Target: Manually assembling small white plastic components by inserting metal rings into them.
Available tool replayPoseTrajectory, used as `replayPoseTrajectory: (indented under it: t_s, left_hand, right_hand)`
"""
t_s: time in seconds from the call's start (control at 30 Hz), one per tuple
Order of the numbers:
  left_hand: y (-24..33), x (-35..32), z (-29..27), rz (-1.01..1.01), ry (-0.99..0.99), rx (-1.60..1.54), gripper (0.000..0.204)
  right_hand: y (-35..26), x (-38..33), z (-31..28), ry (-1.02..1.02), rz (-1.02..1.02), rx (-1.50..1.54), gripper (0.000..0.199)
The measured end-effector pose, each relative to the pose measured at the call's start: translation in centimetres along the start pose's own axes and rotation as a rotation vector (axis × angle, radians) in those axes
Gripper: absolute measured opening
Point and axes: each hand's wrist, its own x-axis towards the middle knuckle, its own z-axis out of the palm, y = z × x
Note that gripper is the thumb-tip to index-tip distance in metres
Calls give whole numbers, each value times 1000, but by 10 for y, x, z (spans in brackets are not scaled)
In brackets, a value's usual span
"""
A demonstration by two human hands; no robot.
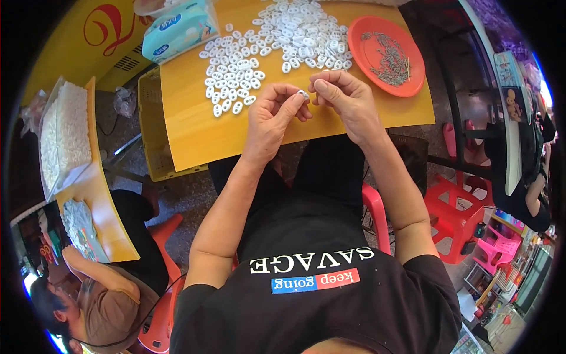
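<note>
A round red plate (359,59) at the far right of the yellow table (194,141) holds a heap of small metal pins (389,59), lying at many angles; on the side table at the left, a large clear bag (66,138) is filled with small whitish pieces; a yellow crate (154,127) stands below the table's left edge, its contents unclear to me; loose white oval pieces (233,79), most showing two dark holes, spread over the far half of the table, some long axes running near to far, others crosswise; the left hand (272,121) pinches a small white piece (303,94) between thumb and forefinger, above the table's near part; its fingers cover so much that its long axis cannot be told; the right hand (352,106) is just beside it, thumb and forefinger near each other, but I cannot tell whether they pinch anything.
</note>
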Motion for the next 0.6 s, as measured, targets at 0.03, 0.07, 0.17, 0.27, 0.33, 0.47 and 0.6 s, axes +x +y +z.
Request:
replayPoseTrajectory:
  t_s: [0.03, 0.07, 0.17, 0.27, 0.33, 0.47, 0.6]
  left_hand:
    - [0, 0, 0, 3, -7, 4, 14]
    - [-1, 0, 0, 4, -4, 1, 14]
    - [-1, 0, 0, 11, -13, 2, 15]
    - [0, -1, 0, 16, -15, 9, 16]
    - [1, -1, 1, 10, -14, 9, 15]
    - [0, -1, 2, 16, -18, 18, 14]
    - [0, 0, 2, 23, -20, 25, 14]
  right_hand:
    - [1, -2, 2, 20, 35, 48, 18]
    - [5, -3, 4, 18, 38, 44, 18]
    - [10, -5, 8, 40, 64, 159, 19]
    - [11, -5, 10, 43, 57, 170, 19]
    - [13, -5, 10, 42, 52, 190, 19]
    - [12, -5, 12, 58, 38, 210, 19]
    - [16, -6, 14, 72, 9, 149, 18]
